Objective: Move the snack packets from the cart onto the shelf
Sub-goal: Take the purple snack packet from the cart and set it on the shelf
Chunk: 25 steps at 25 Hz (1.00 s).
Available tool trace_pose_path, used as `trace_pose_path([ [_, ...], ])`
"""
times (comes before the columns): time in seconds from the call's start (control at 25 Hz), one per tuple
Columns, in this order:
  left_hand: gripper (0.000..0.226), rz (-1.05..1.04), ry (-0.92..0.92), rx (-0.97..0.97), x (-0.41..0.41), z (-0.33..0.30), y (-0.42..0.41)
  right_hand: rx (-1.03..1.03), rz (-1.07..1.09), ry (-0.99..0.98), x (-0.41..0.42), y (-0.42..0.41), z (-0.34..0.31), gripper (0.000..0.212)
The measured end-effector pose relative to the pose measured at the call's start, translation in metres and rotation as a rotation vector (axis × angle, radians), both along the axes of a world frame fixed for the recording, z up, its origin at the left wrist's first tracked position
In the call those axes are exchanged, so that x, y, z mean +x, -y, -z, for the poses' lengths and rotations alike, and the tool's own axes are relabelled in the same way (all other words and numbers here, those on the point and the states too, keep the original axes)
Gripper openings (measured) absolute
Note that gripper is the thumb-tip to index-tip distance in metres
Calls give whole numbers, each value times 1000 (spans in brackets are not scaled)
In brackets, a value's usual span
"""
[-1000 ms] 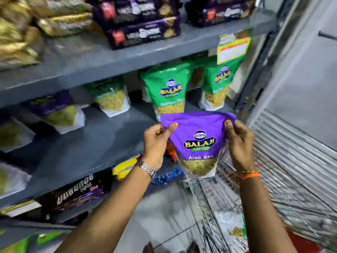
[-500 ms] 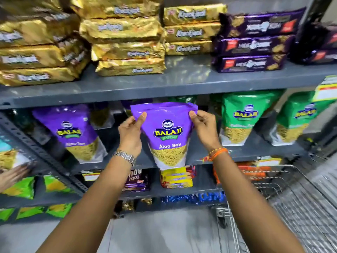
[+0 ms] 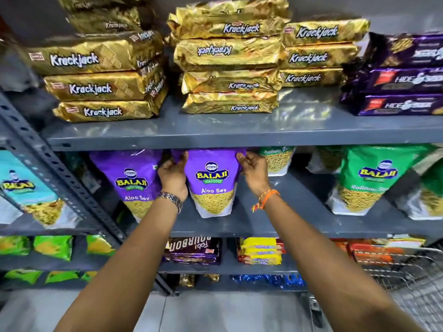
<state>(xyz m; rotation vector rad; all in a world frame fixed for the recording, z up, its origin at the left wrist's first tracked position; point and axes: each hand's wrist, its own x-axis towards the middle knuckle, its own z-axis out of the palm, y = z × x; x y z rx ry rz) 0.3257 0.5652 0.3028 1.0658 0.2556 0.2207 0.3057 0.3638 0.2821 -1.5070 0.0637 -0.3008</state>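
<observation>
A purple Balaji Aloo Sev packet (image 3: 212,185) stands upright on the grey middle shelf (image 3: 299,219), its top just under the shelf above. My left hand (image 3: 173,174) pinches its top left corner and my right hand (image 3: 253,172) grips its top right corner. A second purple Aloo Sev packet (image 3: 130,180) stands right beside it on the left, partly behind my left hand. The wire cart (image 3: 412,283) shows at the lower right; its contents are out of sight.
Green Balaji packets (image 3: 366,180) stand to the right on the same shelf, a teal one (image 3: 26,188) to the left. Gold Krackjack packs (image 3: 230,63) and purple Hide & Seek packs (image 3: 402,89) fill the shelf above. Biscuit packs (image 3: 260,251) lie on lower shelves.
Both hands have carried the purple packet from above the cart leftward and forward into the middle shelf, where its base now rests next to the other purple packet.
</observation>
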Motion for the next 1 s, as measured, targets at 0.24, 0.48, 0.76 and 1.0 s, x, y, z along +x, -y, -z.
trace_pose_path([
  [0.24,31,-39,9,151,-25,-9,13,30,-38,-62,-5,6,-8,21],
  [0.48,48,-164,-42,104,-80,1,30,70,21,-74,-57,52,-9,28],
  [0.76,40,233,-8,146,-125,11,135,171,240,-97,-164,140,5,23],
  [1.0,34,711,-50,341,-184,52,263,124,503,-223,-292,252,36,24],
])
